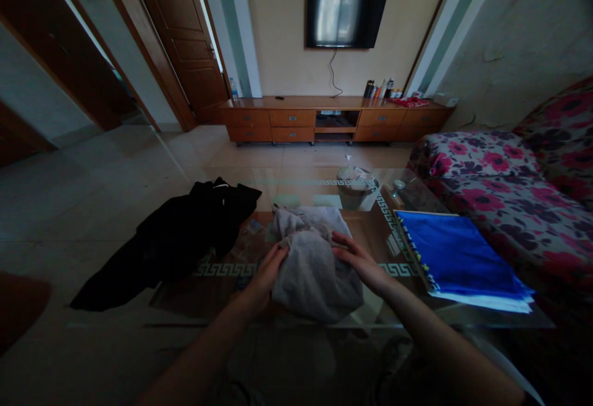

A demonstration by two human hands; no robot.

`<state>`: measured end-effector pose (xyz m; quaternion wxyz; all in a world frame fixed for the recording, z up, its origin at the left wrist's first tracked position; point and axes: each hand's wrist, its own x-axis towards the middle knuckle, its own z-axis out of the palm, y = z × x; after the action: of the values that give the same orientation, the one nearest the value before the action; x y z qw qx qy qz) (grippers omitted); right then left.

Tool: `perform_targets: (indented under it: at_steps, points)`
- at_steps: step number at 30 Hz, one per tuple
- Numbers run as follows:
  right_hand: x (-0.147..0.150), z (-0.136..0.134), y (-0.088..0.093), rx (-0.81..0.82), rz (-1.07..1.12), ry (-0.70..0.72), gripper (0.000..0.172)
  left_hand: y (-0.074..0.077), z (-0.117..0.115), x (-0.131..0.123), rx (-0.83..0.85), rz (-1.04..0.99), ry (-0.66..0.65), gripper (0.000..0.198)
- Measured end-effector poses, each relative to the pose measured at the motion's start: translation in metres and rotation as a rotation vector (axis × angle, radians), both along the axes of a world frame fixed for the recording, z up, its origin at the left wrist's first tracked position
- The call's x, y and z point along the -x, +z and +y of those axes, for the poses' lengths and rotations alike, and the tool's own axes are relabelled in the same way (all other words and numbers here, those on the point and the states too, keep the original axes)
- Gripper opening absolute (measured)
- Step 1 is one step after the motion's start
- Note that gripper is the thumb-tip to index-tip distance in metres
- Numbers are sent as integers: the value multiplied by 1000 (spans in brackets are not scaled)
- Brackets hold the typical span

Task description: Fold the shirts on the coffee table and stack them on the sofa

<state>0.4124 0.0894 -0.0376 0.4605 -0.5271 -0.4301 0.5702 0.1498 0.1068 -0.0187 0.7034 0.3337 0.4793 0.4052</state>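
You have the grey cloth bundle (pixel 315 279) at the near middle of the glass desk (pixel 373 224), in front of your body. The near portion is rounded and full, mid-grey, with a matte surface and a smooth, bulging lower edge. Across its top, the fabric is gathered into uneven creases. Behind these lies a paler, flatter section, its far edge roughly straight and its left corner rumpled. The cut of the cloth cannot be determined.

Your hands are apart, the bundle between them. Your left hand (pixel 267 270) lies along the left side, fingertips touching the cloth; whether it grips cannot be told. Your right hand (pixel 360 261) rests against the upper right, fingers extended and spread on the fabric.

A black garment (pixel 180 227) lies crumpled to the left; a blue-topped stack (pixel 463 254) lies to the right.
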Motion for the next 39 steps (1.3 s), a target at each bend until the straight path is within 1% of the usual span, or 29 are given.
perform_targets:
  at_steps: [2,3,5,7,9,10,12,13,15,17,19,21,22,24,26,27,28,29,30,31,32,34,36,37,38,39]
  points:
    - [5,-3,-6,-98,-167,141,65,-8,-1,-1,-60,110,2,58]
    - [7,-4,-7,-151,-241,187,64,-11,-1,-1,-80,135,-4,62]
    - [10,-6,-5,-232,-341,231,57,-14,0,-1,-90,162,-16,69]
    - [14,-9,0,-275,-364,226,45,-13,1,-1,-73,163,-3,71]
    - [18,-13,6,-298,-322,239,31,-10,4,-2,-16,103,11,62]
    - [20,-15,9,-299,-286,270,25,-8,4,-2,28,56,1,58]
    - [22,-20,15,-266,-197,416,17,-5,5,-3,95,-23,-35,55]
    - [22,-21,17,-238,-152,506,16,-5,5,-3,92,-40,-49,54]
    - [20,-24,22,-185,-96,645,16,-5,4,-3,24,-20,-54,48]
    - [18,-24,26,-160,-63,718,20,-7,2,-4,-47,21,-55,49]
    - [17,-24,28,-151,-43,756,22,-9,1,-5,-57,53,-77,53]
    - [16,-23,28,-138,-26,749,25,-10,2,-6,-52,81,-77,54]
    - [16,-22,25,-132,-28,706,29,-10,2,-7,-56,91,-64,56]
    - [16,-20,18,-152,-76,537,31,-8,2,-7,-86,85,-34,64]
    - [15,-17,8,-216,-187,316,34,-5,0,-7,-155,67,-43,78]
    - [14,-16,4,-255,-253,231,42,-3,-2,-5,-201,69,-69,86]
    - [13,-16,2,-296,-308,181,52,-1,-4,-4,-246,86,-107,94]
    - [13,-16,1,-334,-341,173,62,1,-6,-2,-281,109,-156,102]
    - [13,-17,2,-362,-343,207,67,2,-7,0,-302,133,-209,108]
    - [15,-19,4,-377,-319,277,65,2,-8,1,-311,150,-254,111]
    - [17,-22,7,-376,-279,364,59,2,-8,2,-311,161,-280,112]
    - [23,-27,13,-329,-192,532,41,-1,-7,2,-296,178,-276,103]
    - [28,-29,15,-268,-133,616,31,-5,-4,1,-266,211,-225,91]
    - [29,-29,14,-249,-119,610,29,-8,-3,0,-245,235,-206,86]
    - [30,-27,10,-242,-122,564,27,-10,-1,-1,-227,262,-195,83]
    - [29,-25,6,-248,-154,484,25,-12,0,-1,-223,294,-191,81]
